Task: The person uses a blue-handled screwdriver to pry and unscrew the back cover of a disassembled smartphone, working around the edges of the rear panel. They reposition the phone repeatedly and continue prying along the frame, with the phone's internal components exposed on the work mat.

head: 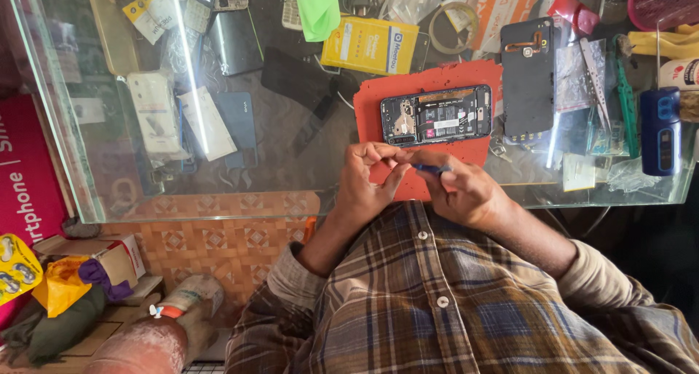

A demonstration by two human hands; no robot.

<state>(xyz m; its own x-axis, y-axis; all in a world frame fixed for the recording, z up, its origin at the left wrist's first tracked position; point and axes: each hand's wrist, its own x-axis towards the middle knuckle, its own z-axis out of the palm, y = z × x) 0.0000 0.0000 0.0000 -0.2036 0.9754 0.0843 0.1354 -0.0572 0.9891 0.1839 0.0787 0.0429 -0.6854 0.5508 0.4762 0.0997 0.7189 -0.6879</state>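
Right now both hands sit at the near edge of a clear glass tabletop (240, 177), w/ clutter showing through the pane below. Left hand (368, 181) is curled, fingers bent in toward the thumb, fingertips meeting the right hand's. Right hand (466, 192) pinches a small blue flat tool (432, 168) betw. thumb and forefinger; only a short blue stub shows, the rest is hidden in the fingers, so its shape is hard to tell. Whether the left hand has any hold on that tool, can't tell.

Just beyond the hands lies a red rough-edged rubbery mat (437, 79), approx. rectangular. On it rests an opened black smartphone w/ back cover off (436, 115), long side across, circuit board and silvery shields exposed. Phone is apart from both hands.

Right of the mat: a black phone back cover w/ copper-coloured strip (528, 79), then a slim metal tweezers (595, 75) on a clear plastic bag. Farther right stands a dark blue boxy handheld device (660, 130) w/ thin metal rod. Behind the mat, a yellow flat cardboard box (370, 45) and a bright green cloth (320, 6), cut off at the top edge.

Sleeves are brown-blue plaid fabric w/ white buttons. Items under the glass are blurred by glare.
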